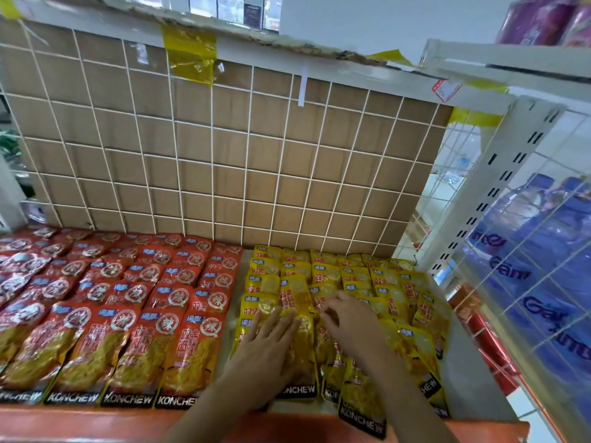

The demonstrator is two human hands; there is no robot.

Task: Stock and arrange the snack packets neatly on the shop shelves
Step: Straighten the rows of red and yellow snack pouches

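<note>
Yellow snack packets (358, 276) lie in overlapping rows on the right half of the shelf. My left hand (265, 350) rests flat, fingers spread, on a yellow packet (302, 314) near the front. My right hand (347, 318) lies on the packets beside it, fingers curled at a packet's top edge. One yellow packet (363, 407) sticks out over the shelf's front lip. Red snack packets (134, 302) fill the left half in neat rows.
A white wire grid backed with brown cardboard (224, 148) closes the shelf's rear. A white slotted upright (499, 187) and a wire side panel stand at the right, with blue bottle packs (550, 257) behind. The orange shelf lip (112, 420) runs along the front.
</note>
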